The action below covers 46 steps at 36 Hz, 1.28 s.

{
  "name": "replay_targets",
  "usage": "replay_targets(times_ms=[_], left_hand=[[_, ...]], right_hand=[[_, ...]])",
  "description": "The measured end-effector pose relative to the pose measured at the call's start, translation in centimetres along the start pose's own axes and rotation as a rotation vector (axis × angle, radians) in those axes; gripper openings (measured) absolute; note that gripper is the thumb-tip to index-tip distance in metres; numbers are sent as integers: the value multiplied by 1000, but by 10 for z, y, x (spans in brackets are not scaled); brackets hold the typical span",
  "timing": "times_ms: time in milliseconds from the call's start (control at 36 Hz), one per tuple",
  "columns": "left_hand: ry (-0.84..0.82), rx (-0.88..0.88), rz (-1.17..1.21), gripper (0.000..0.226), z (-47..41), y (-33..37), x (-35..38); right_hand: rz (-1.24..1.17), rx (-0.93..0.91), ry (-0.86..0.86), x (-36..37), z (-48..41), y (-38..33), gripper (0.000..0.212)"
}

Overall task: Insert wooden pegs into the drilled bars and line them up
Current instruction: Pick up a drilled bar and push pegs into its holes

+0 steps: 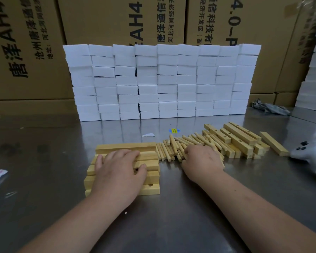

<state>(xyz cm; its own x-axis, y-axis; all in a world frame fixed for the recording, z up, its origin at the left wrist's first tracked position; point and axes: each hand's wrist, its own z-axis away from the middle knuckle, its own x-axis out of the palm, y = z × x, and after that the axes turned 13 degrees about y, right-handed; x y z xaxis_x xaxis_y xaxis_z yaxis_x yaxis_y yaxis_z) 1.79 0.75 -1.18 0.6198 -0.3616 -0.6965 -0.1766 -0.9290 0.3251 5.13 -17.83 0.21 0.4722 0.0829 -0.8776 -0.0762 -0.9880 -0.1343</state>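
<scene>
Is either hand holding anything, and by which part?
The left hand lies flat on the lined-up bars, gripping nothing. The right hand reaches into the peg pile; its fingers curl under, so a hold cannot be told.

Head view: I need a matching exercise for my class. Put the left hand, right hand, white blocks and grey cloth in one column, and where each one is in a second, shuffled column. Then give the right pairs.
Column one
1. left hand
2. right hand
3. white blocks
4. grey cloth

Column two
A. stacked as a wall at the back of the table
B. resting on the row of bars
C. crumpled at the far right of the table
D. at the pile of pegs

Pairs: 1-B, 2-D, 3-A, 4-C
</scene>
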Motion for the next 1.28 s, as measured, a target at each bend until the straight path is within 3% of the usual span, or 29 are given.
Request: replay_targets(times_ms=[139,250,306,500,583,667,917,1083,1278], left_hand=[[18,9,6,44,0,1,0],[49,19,4,41,0,2,0],[60,28,7,40,-1,2,0],[102,60,66,38,0,2,-1],[124,78,96,38,0,2,-1],[153,105,116,37,1,3,-1],[186,143,166,33,2,6,-2],[171,154,213,34,4,8,-3],[352,92,292,28,3,11,-12]], right_hand=[[-30,71,38,-2,-2,2,18],[-11,121,126,0,-5,2,12],[-40,161,190,2,-6,4,20],[-536,229,372,-3,-1,0,33],[-780,194,273,-7,10,-9,20],[-849,144,173,-10,20,-18,12],[-936,15,9,-11,27,-27,22],[-867,-71,91,-9,29,-29,24],[-1117,210,253,-12,22,-21,28]])
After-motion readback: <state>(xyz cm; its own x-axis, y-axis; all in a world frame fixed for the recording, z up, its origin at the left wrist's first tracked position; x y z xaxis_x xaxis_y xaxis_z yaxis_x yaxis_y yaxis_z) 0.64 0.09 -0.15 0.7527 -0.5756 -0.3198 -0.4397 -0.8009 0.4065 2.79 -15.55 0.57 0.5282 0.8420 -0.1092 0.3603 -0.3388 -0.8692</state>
